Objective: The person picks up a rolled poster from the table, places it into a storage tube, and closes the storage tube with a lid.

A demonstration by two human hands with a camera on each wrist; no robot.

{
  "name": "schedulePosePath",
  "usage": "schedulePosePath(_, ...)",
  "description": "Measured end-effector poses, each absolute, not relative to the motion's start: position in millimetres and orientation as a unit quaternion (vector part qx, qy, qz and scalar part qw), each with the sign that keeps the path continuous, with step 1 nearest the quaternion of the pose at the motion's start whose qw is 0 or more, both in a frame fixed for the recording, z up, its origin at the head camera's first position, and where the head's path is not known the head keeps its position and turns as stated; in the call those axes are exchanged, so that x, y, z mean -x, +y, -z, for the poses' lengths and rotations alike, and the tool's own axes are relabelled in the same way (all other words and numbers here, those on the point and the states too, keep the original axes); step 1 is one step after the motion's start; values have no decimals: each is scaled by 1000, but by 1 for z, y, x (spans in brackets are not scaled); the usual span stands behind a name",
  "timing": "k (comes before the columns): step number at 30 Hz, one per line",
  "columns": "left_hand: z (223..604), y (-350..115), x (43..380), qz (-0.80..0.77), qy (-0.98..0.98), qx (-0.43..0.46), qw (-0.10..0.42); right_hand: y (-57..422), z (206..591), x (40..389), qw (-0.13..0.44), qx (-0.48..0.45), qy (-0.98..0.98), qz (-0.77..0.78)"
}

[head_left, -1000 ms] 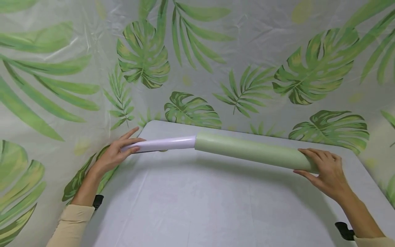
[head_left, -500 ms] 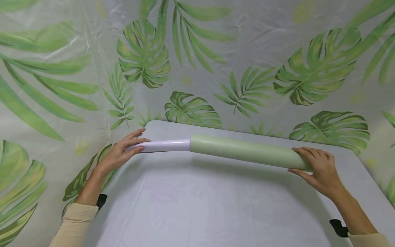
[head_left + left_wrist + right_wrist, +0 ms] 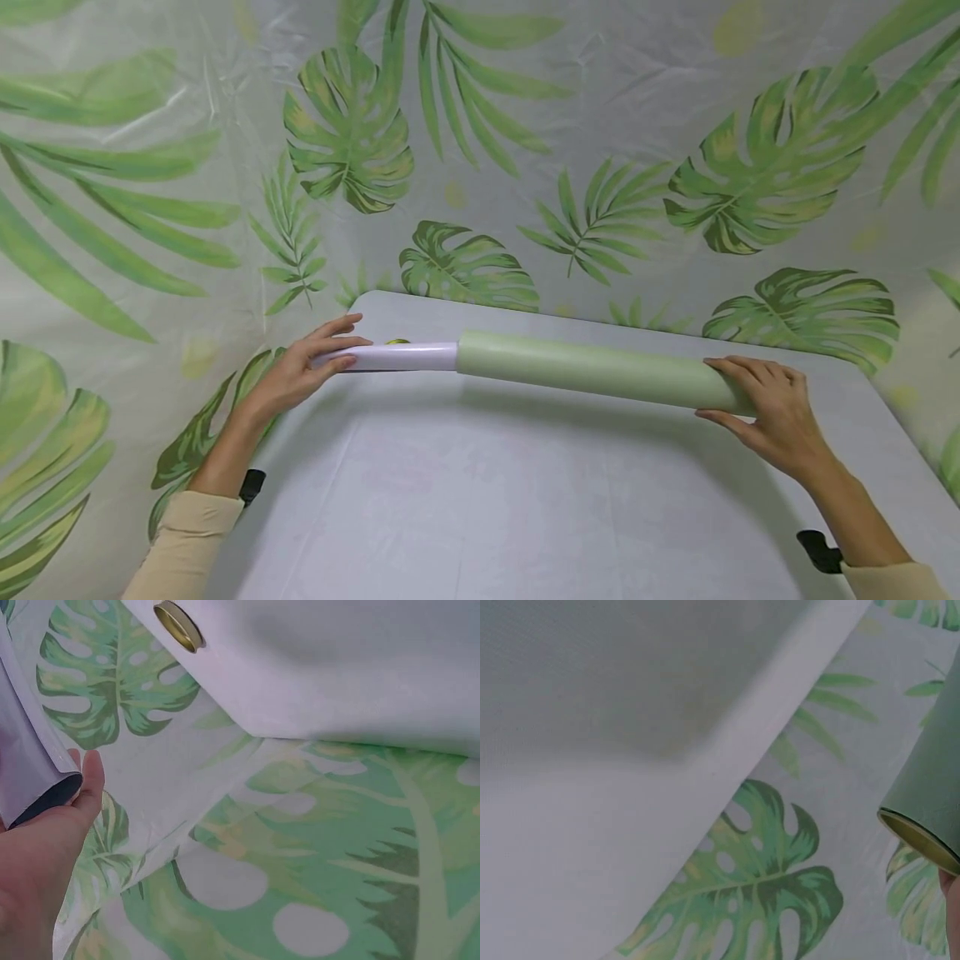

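Note:
Both hands hold one long piece above the table. My left hand (image 3: 296,367) pinches the outer end of a glossy pale lilac rolled sheet (image 3: 408,357), thumb below and fingers above. In the left wrist view, the rolled sheet (image 3: 26,750) shows a loose edge and a dark open end. Its other end goes inside a wider pale green cardboard tube (image 3: 592,367) and is hidden there. My right hand (image 3: 780,408) grips the tube's right end. The right wrist view shows the tube (image 3: 930,772) open at that end, with a yellowish inside.
The white table (image 3: 480,492) lies below, its far edge against a leaf-patterned curtain (image 3: 600,125). A gold round lid (image 3: 178,627) sits near the table's far left corner, mostly behind the rolled sheet in the head view. The curtain also hangs along the left side.
My left hand has moved right and my right hand left, so they are closer together. Less of the rolled sheet shows outside the tube. More of the gold lid shows behind it.

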State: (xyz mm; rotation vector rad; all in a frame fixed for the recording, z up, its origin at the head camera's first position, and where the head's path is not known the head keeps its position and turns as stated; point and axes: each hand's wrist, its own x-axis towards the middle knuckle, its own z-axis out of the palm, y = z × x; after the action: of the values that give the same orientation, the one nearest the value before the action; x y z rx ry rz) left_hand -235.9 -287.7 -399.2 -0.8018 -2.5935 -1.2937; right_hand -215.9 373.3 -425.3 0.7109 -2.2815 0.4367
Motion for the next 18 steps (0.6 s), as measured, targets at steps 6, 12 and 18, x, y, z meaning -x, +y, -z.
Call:
schedulePosePath(6,401,-284,237,430,-860,265,66,370,425,217,346,-277,-881,-169)
schedulePosePath(12,401,-279,238,436,-858,268,56,366,426,219,340,-283,-880,-172)
schedulePosePath(18,402,-273,241,425,-861,274,56,360,426,220,334,-283,-882,-172)
